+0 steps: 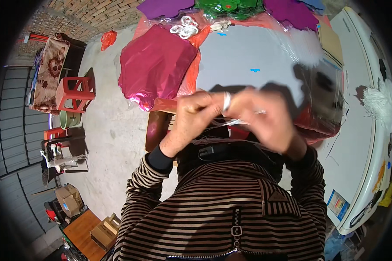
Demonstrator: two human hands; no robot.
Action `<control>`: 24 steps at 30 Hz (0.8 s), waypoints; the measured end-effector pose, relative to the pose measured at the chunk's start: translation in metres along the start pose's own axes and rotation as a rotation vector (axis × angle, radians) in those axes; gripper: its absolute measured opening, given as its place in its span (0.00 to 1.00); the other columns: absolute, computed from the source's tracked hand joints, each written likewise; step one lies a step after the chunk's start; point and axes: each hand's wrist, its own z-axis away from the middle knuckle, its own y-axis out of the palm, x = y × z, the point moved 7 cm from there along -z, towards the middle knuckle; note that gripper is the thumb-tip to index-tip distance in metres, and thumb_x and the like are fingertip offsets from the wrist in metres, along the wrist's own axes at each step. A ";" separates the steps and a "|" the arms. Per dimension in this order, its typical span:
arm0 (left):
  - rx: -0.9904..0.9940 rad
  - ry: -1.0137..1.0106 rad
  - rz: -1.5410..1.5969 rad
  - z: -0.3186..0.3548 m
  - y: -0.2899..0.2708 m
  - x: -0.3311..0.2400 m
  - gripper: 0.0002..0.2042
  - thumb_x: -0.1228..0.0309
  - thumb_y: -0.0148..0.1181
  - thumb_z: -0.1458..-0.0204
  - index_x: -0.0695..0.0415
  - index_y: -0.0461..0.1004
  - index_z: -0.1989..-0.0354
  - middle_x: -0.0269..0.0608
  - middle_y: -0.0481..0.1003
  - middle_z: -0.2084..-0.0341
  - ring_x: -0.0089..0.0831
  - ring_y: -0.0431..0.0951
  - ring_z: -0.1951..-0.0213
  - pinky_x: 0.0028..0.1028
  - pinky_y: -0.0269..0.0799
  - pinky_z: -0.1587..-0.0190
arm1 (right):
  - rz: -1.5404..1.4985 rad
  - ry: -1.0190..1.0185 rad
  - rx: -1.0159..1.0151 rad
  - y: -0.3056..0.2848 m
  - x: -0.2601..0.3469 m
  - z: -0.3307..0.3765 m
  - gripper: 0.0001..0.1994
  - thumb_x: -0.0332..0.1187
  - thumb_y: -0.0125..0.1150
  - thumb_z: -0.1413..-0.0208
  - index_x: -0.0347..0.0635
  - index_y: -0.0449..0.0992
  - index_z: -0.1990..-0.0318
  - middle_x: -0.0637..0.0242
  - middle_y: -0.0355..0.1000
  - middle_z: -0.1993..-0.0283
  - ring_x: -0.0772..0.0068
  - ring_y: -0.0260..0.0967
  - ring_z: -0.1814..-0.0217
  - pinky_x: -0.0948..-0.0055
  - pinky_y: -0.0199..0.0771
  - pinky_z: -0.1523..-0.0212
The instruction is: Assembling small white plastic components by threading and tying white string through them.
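Note:
Above the near edge of the table, my left hand (194,115) is closed, with thumb and fingers pinched on a narrow white ribbon (227,102). Close by on the other side of the ribbon, my right hand (270,122) is smeared by motion, so its grip is unclear. Thin pale strands (224,124) stretch below both hands. Beyond them lies a flat silver-grey foil sheet (239,50) with small blue tabs. To its left is a pile of shiny magenta foil pieces (157,61), and white ribbon loops (187,28) rest behind.
Purple foil (292,15) and green foil (231,8) lie along the far side. A long white appliance (355,130) stands at right, with a bundle of white strands (379,102) on it. At left are a red plastic stool (74,92), a green bucket (69,119) and a cardboard box (69,199).

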 end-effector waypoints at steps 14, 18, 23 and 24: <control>0.055 0.058 0.022 0.002 0.006 -0.006 0.09 0.78 0.61 0.48 0.62 0.80 0.58 0.38 0.80 0.74 0.19 0.75 0.72 0.21 0.71 0.69 | 0.082 0.082 -0.049 0.010 -0.046 0.007 0.04 0.24 0.53 0.43 0.33 0.72 0.67 0.67 0.69 0.72 0.79 0.66 0.69 0.76 0.67 0.67; 0.058 0.082 -0.032 0.001 0.007 0.003 0.09 0.78 0.62 0.48 0.59 0.81 0.58 0.37 0.80 0.74 0.20 0.75 0.74 0.21 0.72 0.70 | 0.105 0.030 0.057 0.015 -0.012 0.003 0.03 0.23 0.53 0.44 0.33 0.72 0.67 0.66 0.69 0.74 0.77 0.66 0.71 0.76 0.67 0.68; 0.051 0.239 0.015 0.000 0.015 -0.015 0.09 0.78 0.60 0.46 0.63 0.80 0.58 0.39 0.79 0.76 0.22 0.78 0.71 0.20 0.73 0.68 | 0.136 0.107 0.060 0.019 -0.050 0.013 0.02 0.22 0.55 0.46 0.33 0.72 0.66 0.64 0.70 0.74 0.75 0.68 0.72 0.75 0.68 0.70; 0.059 0.239 0.020 -0.003 0.018 -0.015 0.09 0.78 0.60 0.46 0.63 0.80 0.58 0.39 0.79 0.76 0.22 0.78 0.71 0.20 0.73 0.68 | 0.144 0.109 0.167 0.029 -0.062 0.022 0.02 0.22 0.55 0.46 0.33 0.72 0.66 0.63 0.70 0.74 0.75 0.68 0.72 0.74 0.68 0.70</control>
